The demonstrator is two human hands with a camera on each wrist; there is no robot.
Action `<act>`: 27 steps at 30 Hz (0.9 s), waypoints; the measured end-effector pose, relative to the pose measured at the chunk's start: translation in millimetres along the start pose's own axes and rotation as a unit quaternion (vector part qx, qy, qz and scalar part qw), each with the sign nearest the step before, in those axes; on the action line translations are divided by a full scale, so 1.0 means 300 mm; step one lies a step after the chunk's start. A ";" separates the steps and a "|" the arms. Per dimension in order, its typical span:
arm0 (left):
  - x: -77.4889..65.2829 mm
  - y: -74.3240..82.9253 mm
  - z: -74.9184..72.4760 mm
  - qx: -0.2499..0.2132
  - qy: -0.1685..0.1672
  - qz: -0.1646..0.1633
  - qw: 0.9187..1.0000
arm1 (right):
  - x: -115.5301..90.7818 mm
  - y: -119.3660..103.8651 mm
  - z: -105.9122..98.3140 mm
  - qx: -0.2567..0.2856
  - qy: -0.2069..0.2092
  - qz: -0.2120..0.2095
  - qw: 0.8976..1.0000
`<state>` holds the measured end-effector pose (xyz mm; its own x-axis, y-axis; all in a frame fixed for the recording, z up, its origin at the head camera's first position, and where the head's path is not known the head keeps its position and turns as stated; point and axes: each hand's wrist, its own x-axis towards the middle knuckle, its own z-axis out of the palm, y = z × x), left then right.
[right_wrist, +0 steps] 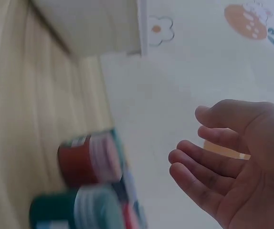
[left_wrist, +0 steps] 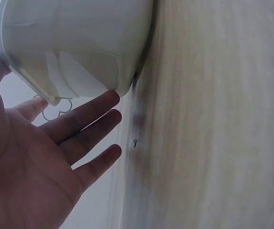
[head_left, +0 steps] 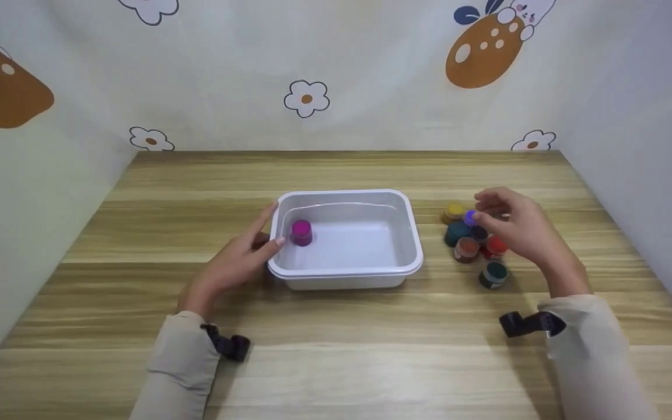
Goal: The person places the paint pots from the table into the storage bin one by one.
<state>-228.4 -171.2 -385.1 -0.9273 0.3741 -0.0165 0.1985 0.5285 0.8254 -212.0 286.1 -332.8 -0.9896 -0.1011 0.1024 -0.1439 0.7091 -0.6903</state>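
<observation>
So there's a white plastic tub (head_left: 345, 272) sitting in the middle of a wood-grain table (head_left: 336, 361), with one magenta jar (head_left: 301, 233) standing inside near its left wall. Left hand (head_left: 237, 259) is on the tub's left side, thumb over the rim, the other fingers stretched out and spread along the outside, so it's resting against it rather than clutching it.

Right hand (head_left: 514, 224) is over a bunch of little jars to the right of the tub, fingers loosely bent, thumb apart from them, and nothing in its grasp. Closest to the thumb is a violet jar (head_left: 470, 219); can't really tell from here whether they're touching. Around that there's a yellow jar (head_left: 454, 212), a teal jar (head_left: 457, 234), a really dark jar (head_left: 479, 234), a brown jar (head_left: 466, 249) and a red jar (head_left: 496, 247). The dark green jar (head_left: 494, 275) is nearest the person, just beside the bunch. Flower-print sheet (head_left: 225, 70) behind it all.
</observation>
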 end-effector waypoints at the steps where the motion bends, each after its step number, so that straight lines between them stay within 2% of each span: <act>1: -0.001 0.000 0.000 0.000 0.000 0.003 1.000 | -0.007 0.021 -0.006 -0.002 -0.001 0.004 1.000; 7: -0.003 0.000 -0.001 -0.009 0.000 0.002 1.000 | -0.049 0.130 -0.031 -0.028 -0.004 0.026 0.999; 12: -0.003 -0.003 0.000 -0.018 0.001 0.009 1.000 | -0.075 0.188 -0.037 -0.036 -0.006 0.039 0.999; 17: -0.004 -0.004 0.001 -0.033 0.000 0.012 0.999 | -0.093 0.210 -0.035 -0.031 -0.009 0.043 0.999; 27: -0.004 -0.003 -0.003 -0.024 -0.003 0.002 1.000 | -0.092 0.213 -0.021 -0.021 -0.035 0.055 0.998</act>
<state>-227.8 -172.8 -385.5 -0.9245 0.3809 -0.0157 0.1873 0.4899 0.8514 -194.0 338.7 -375.2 -0.9973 -0.0695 -0.0236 -0.0363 0.7468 -0.6640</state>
